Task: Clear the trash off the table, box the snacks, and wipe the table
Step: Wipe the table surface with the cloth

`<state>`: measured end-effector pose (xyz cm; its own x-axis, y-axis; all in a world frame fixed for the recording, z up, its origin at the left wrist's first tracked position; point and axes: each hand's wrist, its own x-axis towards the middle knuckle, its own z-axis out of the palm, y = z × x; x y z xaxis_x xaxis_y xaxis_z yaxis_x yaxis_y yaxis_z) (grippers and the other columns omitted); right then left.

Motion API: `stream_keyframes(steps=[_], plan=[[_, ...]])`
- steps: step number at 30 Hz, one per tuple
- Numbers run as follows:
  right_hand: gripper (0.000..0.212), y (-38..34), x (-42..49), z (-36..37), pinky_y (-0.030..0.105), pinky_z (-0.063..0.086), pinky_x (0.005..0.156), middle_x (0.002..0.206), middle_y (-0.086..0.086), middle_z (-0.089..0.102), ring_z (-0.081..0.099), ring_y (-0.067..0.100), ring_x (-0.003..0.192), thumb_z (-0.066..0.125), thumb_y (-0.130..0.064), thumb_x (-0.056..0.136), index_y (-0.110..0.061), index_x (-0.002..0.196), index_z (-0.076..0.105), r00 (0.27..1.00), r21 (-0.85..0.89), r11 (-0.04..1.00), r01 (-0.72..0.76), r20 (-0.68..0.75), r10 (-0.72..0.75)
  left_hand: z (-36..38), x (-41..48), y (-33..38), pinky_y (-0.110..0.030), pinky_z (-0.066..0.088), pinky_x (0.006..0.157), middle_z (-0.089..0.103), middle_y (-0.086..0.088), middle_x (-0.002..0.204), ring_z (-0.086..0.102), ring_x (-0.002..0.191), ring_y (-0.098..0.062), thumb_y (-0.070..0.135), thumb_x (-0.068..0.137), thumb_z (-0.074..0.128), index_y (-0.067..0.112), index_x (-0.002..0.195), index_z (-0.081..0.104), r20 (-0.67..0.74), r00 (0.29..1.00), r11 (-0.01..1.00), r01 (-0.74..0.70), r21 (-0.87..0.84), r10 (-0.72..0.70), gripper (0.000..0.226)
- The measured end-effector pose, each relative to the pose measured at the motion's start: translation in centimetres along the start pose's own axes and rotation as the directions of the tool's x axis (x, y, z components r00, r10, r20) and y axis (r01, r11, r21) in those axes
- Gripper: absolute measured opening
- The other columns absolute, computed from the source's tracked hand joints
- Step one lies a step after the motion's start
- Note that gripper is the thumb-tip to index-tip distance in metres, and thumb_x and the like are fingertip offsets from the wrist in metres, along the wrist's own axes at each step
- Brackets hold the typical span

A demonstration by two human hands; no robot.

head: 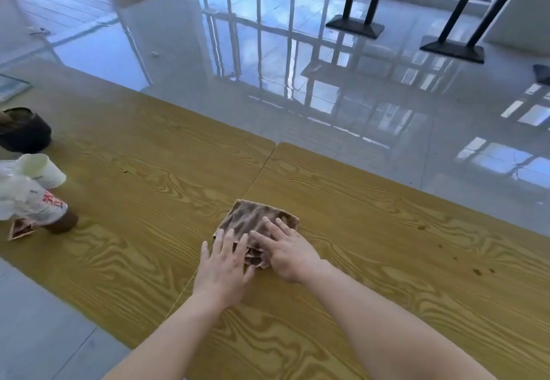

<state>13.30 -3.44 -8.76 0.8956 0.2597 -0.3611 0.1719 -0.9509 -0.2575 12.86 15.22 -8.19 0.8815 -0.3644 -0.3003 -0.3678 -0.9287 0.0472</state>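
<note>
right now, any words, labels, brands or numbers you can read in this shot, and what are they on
Nothing can be read with certainty.
Red print on the white plastic bag at the table's left edge: blurred, can't be made out.
White cup beside it: no text visible.
Brown cloth under the left hand and right hand: striped pattern only, no lettering.
Small brown packet under the bag: too blurred to tell.

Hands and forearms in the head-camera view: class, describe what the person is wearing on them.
Nothing is worn. The left hand and right hand are bare, with no gloves, and no rings can be seen. Both forearms are uncovered up to the frame edge: no sleeves, watch or bracelet.
</note>
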Motion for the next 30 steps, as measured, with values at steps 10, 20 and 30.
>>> stream_keyframes(steps=[10, 20, 30], plan=[[0.059, 1.6, -6.4, 4.4, 0.041, 0.005, 0.121, 0.164, 0.004, -0.003, 0.001, 0.025, 0.152, 0.011, -0.052, 0.095, -0.042, 0.153, 0.013, 0.973, -0.032, 0.987, -0.159, -0.174, 0.151, 5.5, -0.5, 0.0, -0.064, 0.018, 0.117, 0.015, -0.013, 0.164, 0.007, 0.152, -0.033, 0.062, 0.097, 0.026, 0.023, 0.155, 0.021, -0.141, 0.975, 0.98, -0.182, -0.079, 0.17, 0.071], [0.058, 2.0, -16.8, 5.7, 0.039, 0.024, 0.119, 0.155, 0.013, 0.037, 0.031, 0.03, 0.144, 0.034, -0.05, 0.084, -0.026, 0.129, 0.062, 0.875, 0.151, 0.902, -0.404, -0.224, 0.43, 6.4, -1.3, 7.9, -0.066, 0.003, 0.116, 0.026, -0.004, 0.162, 0.009, 0.152, -0.029, 0.062, 0.098, 0.02, 0.027, 0.153, 0.032, -0.128, 0.936, 0.932, -0.342, -0.121, 0.327, 0.066], [0.061, 2.5, -16.7, 9.1, 0.047, -0.01, 0.12, 0.16, -0.004, -0.027, -0.036, 0.019, 0.142, 0.016, -0.065, 0.097, -0.048, 0.152, -0.001, 0.88, 0.2, 0.905, -0.376, -0.229, 0.416, 7.2, -1.8, 9.4, -0.046, 0.003, 0.122, 0.048, 0.005, 0.15, 0.027, 0.146, -0.01, 0.04, 0.093, 0.028, 0.024, 0.14, 0.052, -0.355, 0.921, 0.788, -0.337, -0.515, 0.162, 0.056]])
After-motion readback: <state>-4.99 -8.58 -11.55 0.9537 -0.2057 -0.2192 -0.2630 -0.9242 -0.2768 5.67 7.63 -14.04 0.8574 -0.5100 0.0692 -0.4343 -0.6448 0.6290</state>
